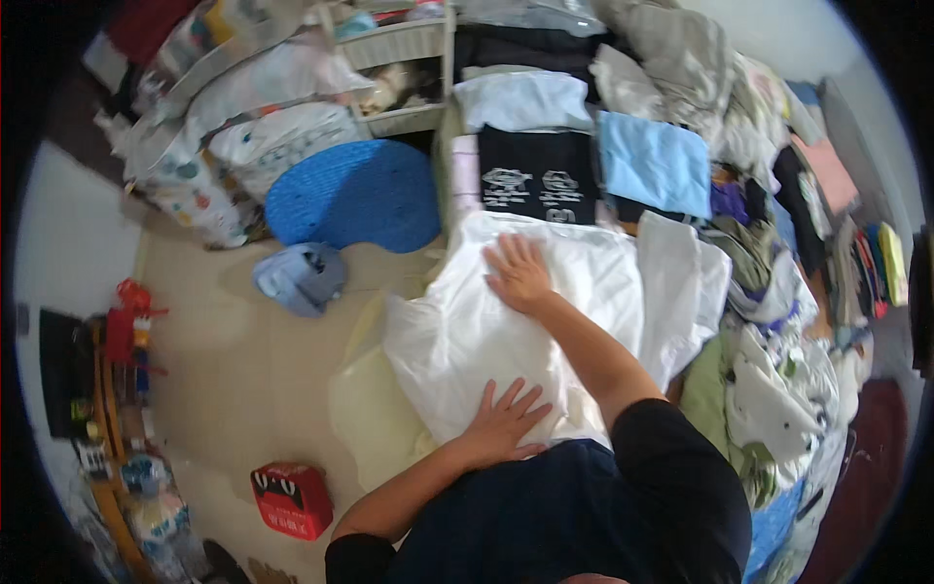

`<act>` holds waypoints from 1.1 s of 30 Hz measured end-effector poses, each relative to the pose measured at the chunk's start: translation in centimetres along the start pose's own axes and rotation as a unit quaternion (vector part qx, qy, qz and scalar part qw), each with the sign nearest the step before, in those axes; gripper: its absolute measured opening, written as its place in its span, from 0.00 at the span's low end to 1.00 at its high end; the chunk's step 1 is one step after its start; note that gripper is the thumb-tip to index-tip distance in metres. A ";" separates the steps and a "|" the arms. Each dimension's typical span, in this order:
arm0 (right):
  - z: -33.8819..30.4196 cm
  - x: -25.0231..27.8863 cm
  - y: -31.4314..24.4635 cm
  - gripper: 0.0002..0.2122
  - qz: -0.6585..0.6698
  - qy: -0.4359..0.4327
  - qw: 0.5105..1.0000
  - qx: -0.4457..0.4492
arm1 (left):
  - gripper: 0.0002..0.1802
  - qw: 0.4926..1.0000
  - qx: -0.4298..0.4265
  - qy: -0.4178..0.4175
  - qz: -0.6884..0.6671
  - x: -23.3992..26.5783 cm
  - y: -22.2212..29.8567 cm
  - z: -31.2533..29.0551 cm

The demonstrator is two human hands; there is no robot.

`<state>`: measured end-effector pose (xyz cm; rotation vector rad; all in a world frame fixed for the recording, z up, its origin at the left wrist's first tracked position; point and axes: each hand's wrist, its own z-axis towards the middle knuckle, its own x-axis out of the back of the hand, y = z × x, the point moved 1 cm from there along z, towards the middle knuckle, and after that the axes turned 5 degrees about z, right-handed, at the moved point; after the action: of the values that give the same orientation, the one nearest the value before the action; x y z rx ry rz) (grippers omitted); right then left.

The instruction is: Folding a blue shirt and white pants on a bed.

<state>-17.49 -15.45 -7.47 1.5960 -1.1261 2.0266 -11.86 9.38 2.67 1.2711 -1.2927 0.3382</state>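
A white garment (593,292), perhaps a shirt, lies spread out in front of me, with a long sleeve-like part (671,282) along its right side. My right hand (520,273) rests flat on its far part, fingers spread. Closer to my body, my left hand (503,425) lies palm down on the near part, its fingers apart too. Neither hand grips anything. Beyond the white cloth sits a folded black garment (540,161) with a white print, beside a folded light blue garment (655,163).
Heaps of clothes (778,389) lie along the right. A blue oval mat (355,195) and a blue-grey cap (302,277) are on the far left. A red box (292,499) stands on the floor at lower left. A white shelf (404,49) holds items at the back.
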 end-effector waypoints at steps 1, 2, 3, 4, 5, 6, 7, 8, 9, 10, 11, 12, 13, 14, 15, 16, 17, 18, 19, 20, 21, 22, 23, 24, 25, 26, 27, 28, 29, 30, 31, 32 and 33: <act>0.5 -0.3 0.2 0.26 -0.036 -0.006 0.999 -0.003 | 0.35 0.997 -0.040 -0.067 -0.010 0.3 0.3 0.3; 0.8 -0.4 0.4 0.26 -0.054 -0.036 0.998 -0.005 | 0.35 0.996 -0.062 -0.064 -0.009 0.7 0.6 0.6; 0.6 0.0 0.6 0.26 -0.012 -0.024 1.000 -0.005 | 0.33 0.980 -0.105 -0.104 -0.133 1.1 0.9 0.7; 0.0 0.5 0.8 0.26 0.045 -0.038 0.998 -0.005 | 0.31 0.947 -0.139 -0.157 -0.244 1.5 1.1 0.9; -1.0 1.5 0.9 0.23 0.093 0.041 0.995 0.007 | 0.27 0.922 -0.154 -0.168 -0.312 1.8 1.1 0.9; -2.4 2.6 1.5 0.23 0.092 0.069 0.993 0.012 | 0.27 0.920 -0.163 -0.174 -0.310 2.1 1.0 1.2; -4.5 4.1 2.5 0.20 0.130 0.136 0.982 -0.007 | 0.25 0.848 -0.091 -0.178 -0.490 2.2 0.8 1.3; -6.8 5.6 3.5 0.17 0.164 0.215 0.963 -0.002 | 0.24 0.748 -0.012 -0.176 -0.640 2.3 0.5 1.6; -9.1 7.0 4.6 0.13 0.157 0.225 0.959 -0.073 | 0.22 0.779 0.033 -0.090 -0.619 2.3 0.0 2.0; -11.4 8.4 5.8 0.09 0.145 0.252 0.951 -0.109 | 0.19 0.809 0.095 -0.019 -0.580 2.3 -0.6 2.7; -13.9 9.5 6.9 0.08 0.144 0.230 0.945 -0.184 | 0.16 0.865 0.116 0.069 -0.483 2.4 -1.2 3.5; -16.5 10.3 7.8 0.07 0.150 0.202 0.934 -0.256 | 0.16 0.866 0.093 0.080 -0.484 2.3 -1.5 4.2; -18.9 11.0 8.6 0.08 0.114 0.176 0.936 -0.284 | 0.15 0.917 0.079 0.140 -0.364 2.4 -1.8 4.8; -21.0 11.3 9.2 0.09 0.091 0.135 0.933 -0.320 | 0.14 0.949 0.064 0.199 -0.236 2.3 -1.9 5.0; -22.7 11.5 9.6 0.09 0.087 0.137 0.933 -0.322 | 0.12 0.955 0.058 0.203 -0.206 2.1 -1.9 5.7; -24.2 11.2 10.0 0.12 0.073 0.047 0.928 -0.362 | 0.12 0.957 0.048 0.198 -0.207 1.7 -1.7 5.8; -25.7 10.6 10.0 0.14 0.058 -0.046 0.913 -0.401 | 0.12 0.975 0.022 0.190 -0.110 1.4 -1.4 6.0; -26.7 10.1 9.7 0.14 0.060 -0.052 0.912 -0.401 | 0.11 0.984 -0.005 0.180 -0.012 1.0 -1.1 6.0; -27.5 9.5 9.5 0.18 0.038 -0.084 0.907 -0.410 | 0.12 0.984 -0.006 0.180 -0.020 0.7 -1.0 6.1; -28.0 9.0 9.2 0.22 0.018 -0.128 0.895 -0.427 | 0.12 0.984 0.003 0.178 -0.020 0.5 -0.9 6.1; -28.3 8.7 8.9 0.29 0.039 -0.129 0.889 -0.437 | 0.12 0.981 0.001 0.193 -0.023 0.5 -1.0 6.0; -28.4 8.5 8.5 0.29 0.044 -0.126 0.893 -0.430 | 0.12 0.977 0.003 0.213 -0.031 0.4 -1.0 6.0; -28.4 8.3 7.9 0.33 0.051 -0.130 0.886 -0.442 | 0.12 0.975 0.001 0.220 -0.027 0.3 -0.9 5.9; -28.4 8.2 7.3 0.38 0.064 -0.135 0.877 -0.457 | 0.12 0.977 -0.003 0.214 -0.019 0.3 -1.0 5.9; -28.4 8.3 6.7 0.38 0.058 -0.136 0.878 -0.455 | 0.12 0.977 -0.003 0.215 -0.018 0.3 -1.0 5.8; -28.4 8.2 6.1 0.41 0.033 -0.151 0.879 -0.451 | 0.13 0.975 -0.008 0.220 -0.019 0.3 -1.0 5.8; -28.3 8.1 5.6 0.44 0.015 -0.174 0.876 -0.449 | 0.13 0.976 -0.003 0.216 -0.016 0.3 -1.0 5.8; -28.3 8.0 5.2 0.44 0.007 -0.165 0.880 -0.444 | 0.13 0.978 0.003 0.206 -0.017 0.3 -1.0 5.8; -28.3 7.7 5.0 0.42 -0.008 -0.189 0.874 -0.447 | 0.13 0.980 0.009 0.197 -0.019 0.3 -1.0 5.8; -28.4 7.4 4.9 0.41 -0.019 -0.193 0.875 -0.443 | 0.13 0.980 0.011 0.199 -0.020 0.2 -1.0 5.8; -28.5 7.1 5.1 0.41 -0.025 -0.213 0.869 -0.447 | 0.13 0.979 0.011 0.202 -0.020 0.2 -1.1 5.7; -28.6 6.9 5.4 0.38 -0.042 -0.194 0.877 -0.438 | 0.13 0.979 0.014 0.204 -0.021 0.2 -1.1 5.7; -28.8 6.7 6.0 0.34 -0.048 -0.194 0.879 -0.434 | 0.13 0.978 0.013 0.206 -0.019 0.1 -1.1 5.6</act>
<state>-42.83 0.74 -5.31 1.5011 -1.7132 0.8757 -13.82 4.29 0.95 1.1701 -0.9115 0.5613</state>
